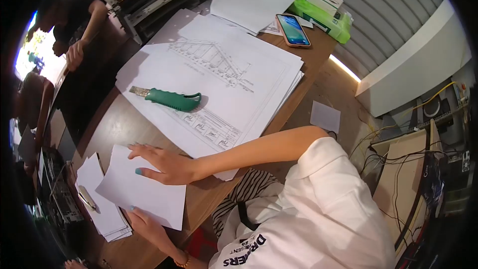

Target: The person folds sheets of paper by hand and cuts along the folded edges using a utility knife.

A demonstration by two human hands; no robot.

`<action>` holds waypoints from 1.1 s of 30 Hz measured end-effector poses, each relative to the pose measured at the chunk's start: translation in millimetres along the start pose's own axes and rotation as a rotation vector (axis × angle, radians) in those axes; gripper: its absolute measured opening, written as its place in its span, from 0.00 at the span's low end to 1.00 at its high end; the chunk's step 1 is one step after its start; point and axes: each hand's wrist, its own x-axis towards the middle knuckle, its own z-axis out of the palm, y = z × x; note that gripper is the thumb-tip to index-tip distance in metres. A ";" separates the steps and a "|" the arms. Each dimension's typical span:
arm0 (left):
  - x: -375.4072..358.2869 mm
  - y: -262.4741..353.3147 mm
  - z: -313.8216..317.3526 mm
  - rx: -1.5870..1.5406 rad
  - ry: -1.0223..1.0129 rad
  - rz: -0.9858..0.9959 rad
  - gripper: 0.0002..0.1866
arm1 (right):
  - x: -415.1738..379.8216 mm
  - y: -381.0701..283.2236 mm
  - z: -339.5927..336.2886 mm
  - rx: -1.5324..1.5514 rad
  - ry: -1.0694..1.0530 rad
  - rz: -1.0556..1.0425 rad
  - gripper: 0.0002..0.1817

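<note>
My right hand [164, 166] lies palm down on a blank white sheet [149, 194], its fingers spread and the thumb apart. At the sheet's lower edge is my left hand [149, 229], its thumb on top and its other fingers mostly hidden; it appears to pinch the paper. To the left, a pen [86, 198] rests on a small stack of papers [107, 219]. A green utility knife [174, 98] with its blade out lies on large printed drawings [219, 55].
A phone [294, 31] and green packages [323, 17] sit at the table's [318, 50] far corner. Another person [74, 20] stands at upper left beside dark equipment. Cables [396, 169] and a board occupy the right side. One paper [325, 116] lies on the floor.
</note>
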 end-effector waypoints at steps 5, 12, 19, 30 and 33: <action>-4.6 14.8 -5.0 -0.084 -0.022 -0.031 0.20 | 8.9 -38.4 -141.0 -0.508 0.478 -0.318 0.18; -4.0 21.8 -2.6 -0.148 -0.006 -0.012 0.16 | -91.1 40.7 -402.9 -1.431 0.864 0.955 0.55; -6.2 26.7 -4.1 -0.220 0.015 -0.039 0.15 | -97.8 39.9 -420.6 -1.290 0.860 1.071 0.56; -5.3 29.5 -0.8 -0.188 0.010 -0.053 0.13 | -33.7 10.8 -274.9 -0.999 0.798 -0.118 0.27; -4.9 26.2 -0.7 -0.138 -0.018 -0.058 0.13 | -12.0 -30.0 -136.0 0.083 0.171 -0.074 0.13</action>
